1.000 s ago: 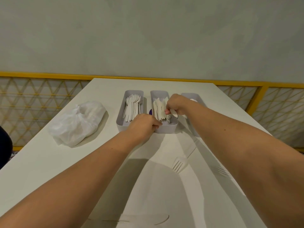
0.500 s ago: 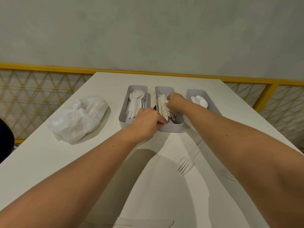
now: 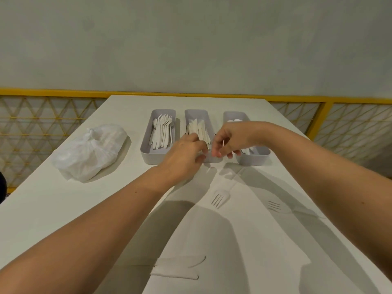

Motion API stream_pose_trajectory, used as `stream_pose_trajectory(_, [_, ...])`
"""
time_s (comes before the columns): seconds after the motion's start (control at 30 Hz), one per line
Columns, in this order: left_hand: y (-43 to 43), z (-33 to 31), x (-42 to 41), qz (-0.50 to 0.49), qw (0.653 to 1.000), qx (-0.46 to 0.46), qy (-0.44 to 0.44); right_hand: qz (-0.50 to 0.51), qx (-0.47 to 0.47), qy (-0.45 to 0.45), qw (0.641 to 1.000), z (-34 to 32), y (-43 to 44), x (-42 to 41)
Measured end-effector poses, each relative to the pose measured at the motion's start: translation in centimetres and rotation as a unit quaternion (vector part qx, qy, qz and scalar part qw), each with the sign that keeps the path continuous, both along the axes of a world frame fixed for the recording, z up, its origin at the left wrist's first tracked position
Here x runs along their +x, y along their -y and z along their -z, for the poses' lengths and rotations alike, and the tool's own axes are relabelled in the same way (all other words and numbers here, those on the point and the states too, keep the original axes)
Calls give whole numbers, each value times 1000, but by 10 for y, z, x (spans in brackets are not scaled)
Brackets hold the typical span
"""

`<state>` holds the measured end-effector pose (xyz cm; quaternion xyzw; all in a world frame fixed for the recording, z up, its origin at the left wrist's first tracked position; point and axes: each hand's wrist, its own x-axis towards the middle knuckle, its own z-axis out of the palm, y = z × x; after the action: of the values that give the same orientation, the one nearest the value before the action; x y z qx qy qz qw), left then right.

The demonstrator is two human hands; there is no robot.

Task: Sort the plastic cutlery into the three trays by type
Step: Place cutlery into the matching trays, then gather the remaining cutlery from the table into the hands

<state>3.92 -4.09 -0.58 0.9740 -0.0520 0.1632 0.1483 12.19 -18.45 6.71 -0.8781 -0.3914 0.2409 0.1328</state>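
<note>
1. Nearest, two white knives lie flat on the white table, close to its near edge.
2. Farther out, two white forks rest loose on the table: one fork under the gap between the arms, another fork just beside the right forearm.
3. Both forearms reach over this loose cutlery toward the trays.
4. Left hand is curled at the near end of the middle tray; whether it grips anything I cannot tell.
5. Right hand pinches a thin white piece, type unclear, between the middle tray and the right tray.
6. Left tray holds forks, the middle one knives.
7. A knotted plastic bag sits left, well apart.
</note>
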Motion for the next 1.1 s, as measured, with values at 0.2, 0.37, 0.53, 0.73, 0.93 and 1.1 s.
stream_pose_trajectory(0.2, [38, 13, -22, 63, 989, 0, -135, 13, -36, 46, 998, 39, 29, -10])
stream_pose_trajectory(0.37, [39, 18, -29, 69, 981, 40, -179, 4, -66, 97, 993, 63, 42, -18])
stream_pose_trajectory(0.53, [36, 20, -33, 82, 986, 19, -145, -16, -47, 121, 991, 73, 45, -23])
stream_pose_trajectory(0.73, [37, 7, -35, 33, 916, -373, -143, 3, 26, 133, 991, 68, 57, -35])
stream_pose_trajectory(0.93, [54, -11, -31, 8, 700, -706, -106, 37, 126, 184, 974, 52, 64, -53])
stream_pose_trajectory(1.1, [77, -18, -30, -37, 737, -664, -117, 38, 158, 189, 968, 48, 62, -69])
